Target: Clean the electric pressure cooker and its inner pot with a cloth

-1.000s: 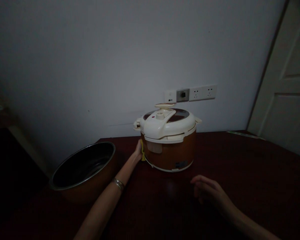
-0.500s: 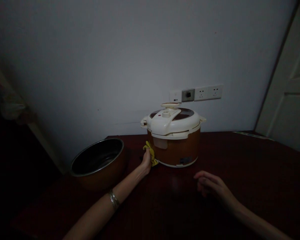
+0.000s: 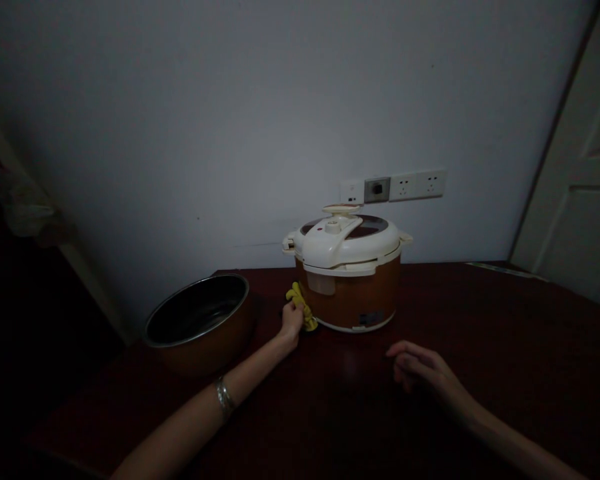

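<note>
1. Count, main items: one cooker (image 3: pixel 353 300), one yellow cloth (image 3: pixel 309 319), one wide pot (image 3: pixel 225 339). Two hands, one bracelet (image 3: pixel 224 398) on the left forearm.
2. Left hand (image 3: pixel 293 319): closed, grasping the cloth at the cooker's lower left side. From where I stand, I cannot tell whether cloth and cooker touch.
3. Right hand (image 3: pixel 420 367): grip released, fingers loosely curled, in front of the cooker and to its right.
4. Cooker stands upright on the table (image 3: pixel 490 347), near the wall (image 3: pixel 230 120). Pot sits to its left, well apart; the left hand and cloth come between.
5. Surroundings: four wall plates in a row (image 3: pixel 403 187), one grey, three white; one patterned strip (image 3: pixel 505 270) at the table's back edge; one panelled door (image 3: pixel 595 227) at right.
6. Materials: cooker round, brown-orange body, glossy cream lid; pot dark inside, shiny-rimmed; cloth crumpled; bracelet silvery; table dark red.
</note>
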`<state>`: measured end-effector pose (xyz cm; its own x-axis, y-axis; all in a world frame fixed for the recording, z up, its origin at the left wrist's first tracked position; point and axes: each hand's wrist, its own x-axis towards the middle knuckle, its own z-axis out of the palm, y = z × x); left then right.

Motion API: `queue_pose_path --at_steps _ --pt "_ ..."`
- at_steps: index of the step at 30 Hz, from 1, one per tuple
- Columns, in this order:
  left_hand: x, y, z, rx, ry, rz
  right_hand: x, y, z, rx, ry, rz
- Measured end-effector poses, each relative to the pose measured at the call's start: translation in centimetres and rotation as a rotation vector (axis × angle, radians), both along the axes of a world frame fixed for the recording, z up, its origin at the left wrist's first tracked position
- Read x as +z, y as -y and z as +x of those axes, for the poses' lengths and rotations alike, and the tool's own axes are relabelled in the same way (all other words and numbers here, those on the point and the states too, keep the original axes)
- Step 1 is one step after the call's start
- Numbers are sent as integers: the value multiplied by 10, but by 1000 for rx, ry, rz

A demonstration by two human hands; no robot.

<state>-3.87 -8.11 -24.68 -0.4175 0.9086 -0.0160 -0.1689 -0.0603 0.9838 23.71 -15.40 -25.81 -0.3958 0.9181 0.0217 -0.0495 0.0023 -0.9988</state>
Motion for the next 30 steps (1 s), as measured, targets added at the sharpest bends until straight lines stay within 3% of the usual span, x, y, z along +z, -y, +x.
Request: queue_pose_path --at_steps 8,14,20,26,30 --pt "10 -1 -19 -48 -190 56 0 0 0 5 18 24" --pt "-1 20 8 8 -130 6 1 -1 -1 20 32 35" --pt "-13 50 25 -108 -166 40 5 3 -1 28 46 27" --pt "1 28 16 -24 -153 6 5 3 0 26 72 55" --pt "1 27 28 12 -48 -3 0 1 0 29 64 61"
